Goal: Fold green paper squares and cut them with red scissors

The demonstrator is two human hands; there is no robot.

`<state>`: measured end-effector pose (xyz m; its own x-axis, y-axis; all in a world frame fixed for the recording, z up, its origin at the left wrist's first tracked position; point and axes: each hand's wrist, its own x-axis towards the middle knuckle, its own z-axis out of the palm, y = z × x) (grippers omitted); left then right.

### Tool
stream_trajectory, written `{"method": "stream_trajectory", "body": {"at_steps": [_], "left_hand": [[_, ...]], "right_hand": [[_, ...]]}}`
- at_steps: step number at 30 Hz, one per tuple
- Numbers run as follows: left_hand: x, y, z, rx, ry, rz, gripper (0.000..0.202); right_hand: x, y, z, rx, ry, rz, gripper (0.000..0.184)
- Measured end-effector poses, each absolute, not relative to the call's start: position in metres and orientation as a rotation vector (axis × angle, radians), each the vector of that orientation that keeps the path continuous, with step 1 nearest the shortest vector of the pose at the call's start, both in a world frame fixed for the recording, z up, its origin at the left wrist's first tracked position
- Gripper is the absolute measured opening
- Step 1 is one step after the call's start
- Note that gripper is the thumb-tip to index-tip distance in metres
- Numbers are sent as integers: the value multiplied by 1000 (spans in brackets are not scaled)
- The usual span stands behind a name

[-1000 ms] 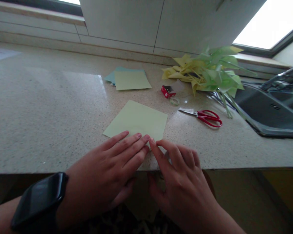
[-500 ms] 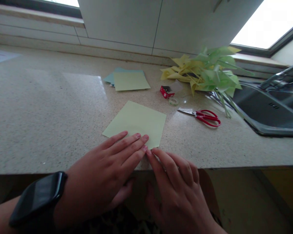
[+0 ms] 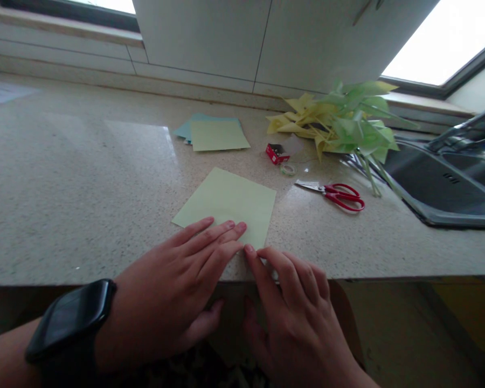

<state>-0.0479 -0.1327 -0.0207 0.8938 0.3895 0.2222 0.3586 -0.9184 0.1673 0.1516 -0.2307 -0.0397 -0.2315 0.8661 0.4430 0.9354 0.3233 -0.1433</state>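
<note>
Left hand (image 3: 173,291) flat, fingers straight and together, pressing on paper (image 3: 230,202) at its near edge. Right hand (image 3: 295,302) flat too, grasping nothing; index tip at paper's 5 o'clock corner. Scissors (image 3: 339,195) lie at 3 o'clock, apart.

Toward the back edge of the worktop (image 3: 84,188) we see a small stack of paper (image 3: 216,134). Right of it lie a red box (image 3: 277,153), a tape roll (image 3: 288,169) and scissors (image 3: 335,194), near a heap of folded paper (image 3: 339,121). At the right edge we find a sink (image 3: 440,188) and tap (image 3: 464,132).
</note>
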Motion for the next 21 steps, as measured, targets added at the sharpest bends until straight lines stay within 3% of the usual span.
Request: {"method": "stream_trajectory", "body": {"at_steps": [10,21], "left_hand": [[-48,-132,-22,2955,591,382,58],[-48,-131,-23,2977,575,379,61]], "right_hand": [[153,-243,-40,-1550,-2146,-235,42],[155,-238,-40,-1546,-2147,-174,49]]}}
